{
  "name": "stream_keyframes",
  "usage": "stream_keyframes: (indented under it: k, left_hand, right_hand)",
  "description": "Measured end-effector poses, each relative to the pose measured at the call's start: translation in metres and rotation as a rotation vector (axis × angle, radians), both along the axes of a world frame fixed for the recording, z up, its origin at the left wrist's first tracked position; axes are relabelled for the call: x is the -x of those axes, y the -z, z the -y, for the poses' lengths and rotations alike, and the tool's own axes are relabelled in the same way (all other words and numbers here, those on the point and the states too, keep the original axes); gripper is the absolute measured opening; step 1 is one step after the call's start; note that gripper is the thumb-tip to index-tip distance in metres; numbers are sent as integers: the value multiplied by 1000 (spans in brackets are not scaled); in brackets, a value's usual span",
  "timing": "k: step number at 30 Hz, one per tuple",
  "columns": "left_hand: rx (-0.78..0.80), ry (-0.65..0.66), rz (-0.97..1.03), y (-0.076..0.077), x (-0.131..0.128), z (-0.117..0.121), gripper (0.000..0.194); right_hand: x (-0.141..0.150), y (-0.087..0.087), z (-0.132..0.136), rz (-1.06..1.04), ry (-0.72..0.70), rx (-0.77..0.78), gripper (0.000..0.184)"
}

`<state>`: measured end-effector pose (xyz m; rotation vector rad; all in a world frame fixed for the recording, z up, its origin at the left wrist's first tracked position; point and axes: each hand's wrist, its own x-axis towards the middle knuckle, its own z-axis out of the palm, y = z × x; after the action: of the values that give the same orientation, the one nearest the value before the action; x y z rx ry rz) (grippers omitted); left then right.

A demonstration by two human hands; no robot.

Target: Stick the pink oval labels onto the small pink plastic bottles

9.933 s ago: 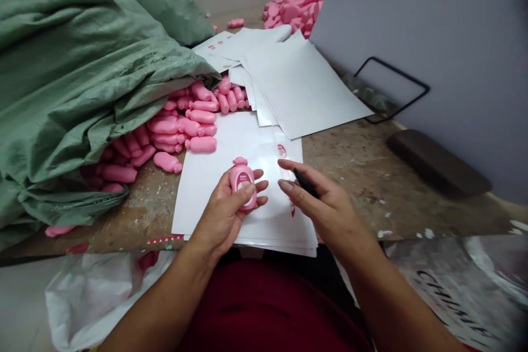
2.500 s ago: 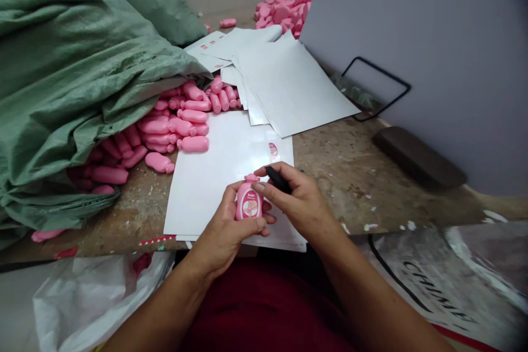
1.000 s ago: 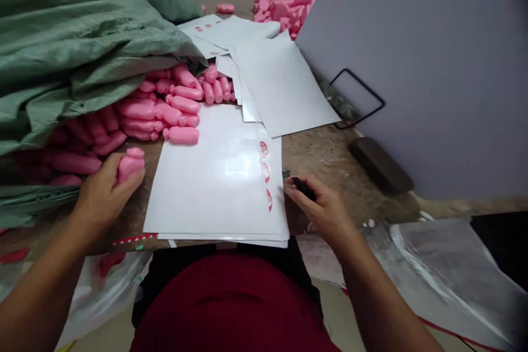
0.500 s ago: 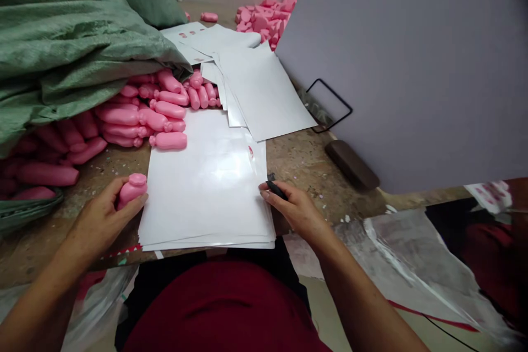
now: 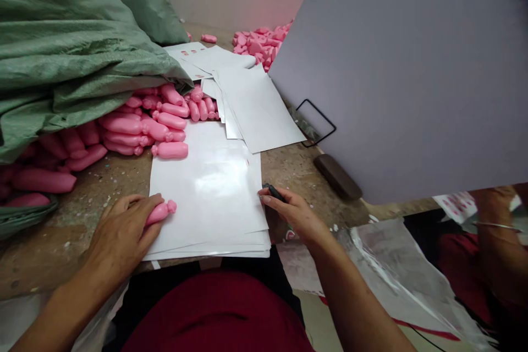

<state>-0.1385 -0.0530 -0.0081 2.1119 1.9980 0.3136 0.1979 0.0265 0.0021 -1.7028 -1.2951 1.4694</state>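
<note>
My left hand (image 5: 121, 228) rests at the front left of a stack of white sheets (image 5: 204, 203), shut around a pink plastic bottle (image 5: 160, 213). The bottle lies on its side on the stack's corner, its neck pointing right. My right hand (image 5: 295, 212) is at the stack's right edge, pinching a short black pen-like tool (image 5: 274, 193), whose tip is hidden by my fingers. Just behind the stack, more pink bottles (image 5: 140, 124) lie heaped, partly spilling from under a green woven sack (image 5: 74, 49).
Loose white sheets (image 5: 251, 104) overlap behind the stack, and more pink bottles (image 5: 258, 47) are heaped at the back. A grey board (image 5: 396, 77) leans at right with a black wire frame (image 5: 315, 122). A co-worker's arm (image 5: 493, 225) shows at far right.
My left hand has brought the pink bottle down from upright to lying on the stack's corner. The right hand stays near the stack's edge. A co-worker's arm shows more fully at right.
</note>
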Motion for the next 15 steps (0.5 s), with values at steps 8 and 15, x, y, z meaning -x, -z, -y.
stream_keyframes:
  k: [8,15]
  left_hand:
    - [23,-31,183,1,-7,-2,43]
    - [18,-465,520,5,10,4,38]
  right_hand:
    - [5,-3,-8,-32,-21,-74,35]
    - [-26,-87,-19,303,-248,-323,26]
